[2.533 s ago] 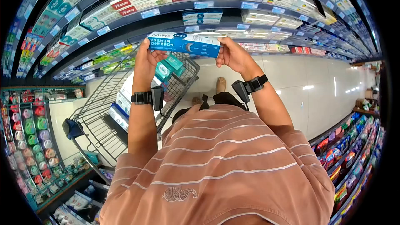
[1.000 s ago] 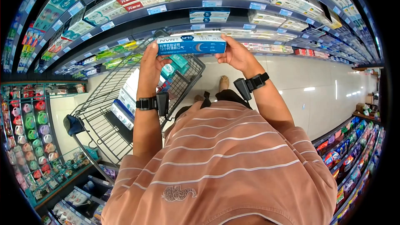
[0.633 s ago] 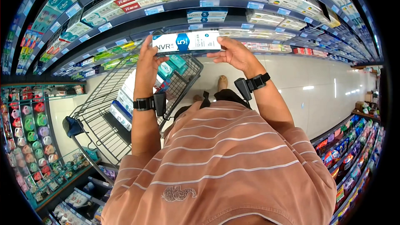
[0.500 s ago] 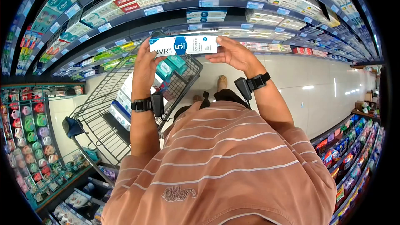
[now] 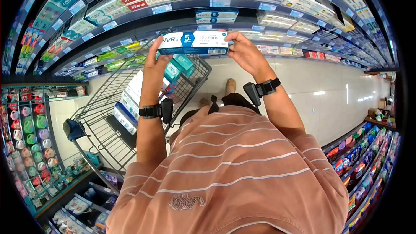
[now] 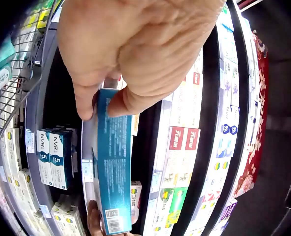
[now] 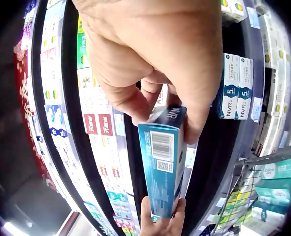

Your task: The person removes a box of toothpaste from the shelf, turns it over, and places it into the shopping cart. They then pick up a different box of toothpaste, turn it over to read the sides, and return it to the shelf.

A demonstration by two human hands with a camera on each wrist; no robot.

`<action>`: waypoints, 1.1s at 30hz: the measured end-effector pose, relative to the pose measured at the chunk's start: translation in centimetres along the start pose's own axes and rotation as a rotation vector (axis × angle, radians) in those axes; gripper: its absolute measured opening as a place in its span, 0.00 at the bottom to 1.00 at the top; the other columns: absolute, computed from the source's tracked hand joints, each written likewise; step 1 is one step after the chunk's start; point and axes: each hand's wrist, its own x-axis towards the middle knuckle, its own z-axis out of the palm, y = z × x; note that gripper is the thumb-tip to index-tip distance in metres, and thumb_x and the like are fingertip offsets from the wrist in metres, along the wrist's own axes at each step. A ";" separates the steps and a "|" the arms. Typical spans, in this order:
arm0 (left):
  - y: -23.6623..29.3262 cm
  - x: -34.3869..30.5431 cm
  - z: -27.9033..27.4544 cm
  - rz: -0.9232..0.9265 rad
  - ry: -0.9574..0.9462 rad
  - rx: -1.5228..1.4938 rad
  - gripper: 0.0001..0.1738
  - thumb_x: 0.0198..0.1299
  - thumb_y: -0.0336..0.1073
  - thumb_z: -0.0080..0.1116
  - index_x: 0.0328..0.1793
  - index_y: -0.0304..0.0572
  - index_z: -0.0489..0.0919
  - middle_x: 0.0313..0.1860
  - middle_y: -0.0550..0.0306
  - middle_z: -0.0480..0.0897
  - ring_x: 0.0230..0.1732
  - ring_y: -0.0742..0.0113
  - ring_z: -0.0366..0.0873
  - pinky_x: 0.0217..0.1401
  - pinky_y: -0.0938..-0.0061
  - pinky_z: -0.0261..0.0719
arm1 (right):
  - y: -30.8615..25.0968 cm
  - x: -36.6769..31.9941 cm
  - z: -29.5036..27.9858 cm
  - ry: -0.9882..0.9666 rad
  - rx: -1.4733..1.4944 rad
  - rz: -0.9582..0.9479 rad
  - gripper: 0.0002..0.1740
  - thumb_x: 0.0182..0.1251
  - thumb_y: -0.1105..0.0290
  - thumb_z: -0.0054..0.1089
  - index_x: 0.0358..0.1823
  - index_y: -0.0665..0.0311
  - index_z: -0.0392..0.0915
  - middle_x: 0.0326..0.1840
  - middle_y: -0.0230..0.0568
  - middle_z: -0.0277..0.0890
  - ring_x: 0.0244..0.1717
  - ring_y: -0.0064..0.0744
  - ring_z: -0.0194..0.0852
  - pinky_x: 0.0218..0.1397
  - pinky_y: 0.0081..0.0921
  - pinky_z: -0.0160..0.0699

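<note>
A long white and blue toothpaste box [image 5: 195, 40], marked NVR and 5, is held level between both hands in front of the shelves. My left hand [image 5: 155, 60] pinches its left end between thumb and fingers. At the opposite end, my right hand [image 5: 246, 54] grips the corner with thumb and fingertips. In the head view the white face shows, with a blue side and a barcode below it. Both wrist views show a blue side of the toothpaste box [image 6: 115, 162] covered in fine print, with a barcode near the right-hand end.
A wire shopping cart [image 5: 104, 117] stands at the left, holding teal boxes [image 5: 177, 67] and white boxes [image 5: 125, 119]. Shelves [image 5: 151, 11] full of boxed goods curve across the front, with matching NVR boxes [image 5: 216, 16] on one. A tiled floor [image 5: 303, 86] lies to the right.
The box has been turned over in the hands: first its blue side faced up, then its white face, now the white face with a barcoded blue side below. The right fingers have curled in more.
</note>
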 end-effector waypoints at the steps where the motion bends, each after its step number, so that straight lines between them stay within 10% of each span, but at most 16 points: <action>1: -0.1 0.0 0.0 -0.031 0.003 0.006 0.31 0.68 0.21 0.51 0.78 0.45 0.68 0.61 0.54 0.78 0.59 0.70 0.77 0.67 0.75 0.72 | -0.1 -0.1 0.2 0.009 -0.017 0.008 0.13 0.69 0.81 0.48 0.52 0.63 0.75 0.60 0.39 0.72 0.60 0.31 0.73 0.64 0.31 0.74; 22: -4.0 2.6 0.5 -0.037 0.188 -0.245 0.17 0.74 0.33 0.47 0.63 0.33 0.77 0.53 0.53 0.81 0.50 0.66 0.81 0.55 0.72 0.84 | 2.4 -0.2 -1.1 0.233 -0.199 0.054 0.23 0.70 0.74 0.61 0.63 0.52 0.68 0.55 0.33 0.71 0.54 0.23 0.68 0.57 0.25 0.70; 33: -6.9 6.6 2.9 -0.214 -0.021 -0.299 0.30 0.69 0.32 0.51 0.75 0.23 0.64 0.64 0.46 0.76 0.63 0.61 0.77 0.68 0.70 0.75 | 3.0 -1.4 -6.9 0.421 -0.054 0.213 0.27 0.74 0.71 0.59 0.70 0.71 0.64 0.60 0.42 0.72 0.58 0.33 0.73 0.64 0.31 0.75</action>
